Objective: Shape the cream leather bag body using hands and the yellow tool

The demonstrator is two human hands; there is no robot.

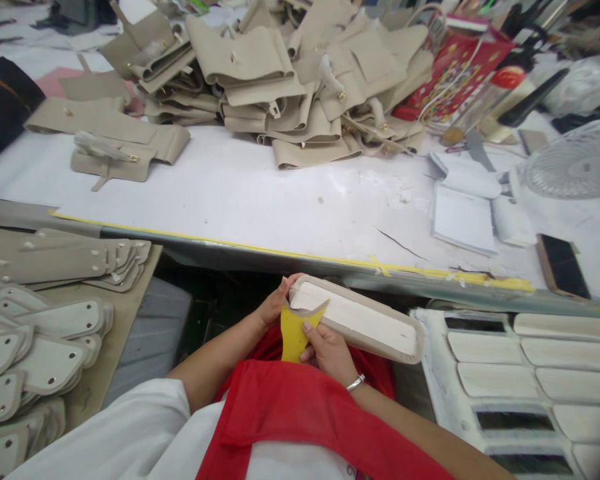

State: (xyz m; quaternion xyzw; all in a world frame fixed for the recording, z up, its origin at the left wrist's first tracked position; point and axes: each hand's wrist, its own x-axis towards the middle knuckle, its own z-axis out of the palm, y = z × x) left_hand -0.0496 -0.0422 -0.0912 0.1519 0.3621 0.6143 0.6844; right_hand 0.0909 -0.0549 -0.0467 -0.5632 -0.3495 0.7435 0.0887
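Note:
Above my lap, my left hand point(276, 305) is closed round the left end of a long, rounded bag panel point(355, 319). The panel has a white inner face and a raised beige rim, and it slopes down to the right. In my right hand point(334, 355) is a flat yellow scraper-like tool point(300, 328), pinched between thumb and fingers. The tool has a concave, pale-edged top, which lies against or just in front of the panel's left end; I cannot tell if they touch. The fingers behind the panel are partly hidden.
A white table point(280, 207) spans the front, with a heap of beige bag pieces point(260, 67), a phone point(563, 265) and a fan point(575, 160). Stacked panels point(60, 313) lie on a board at left. A white rack point(433, 360) with several panels stands at right.

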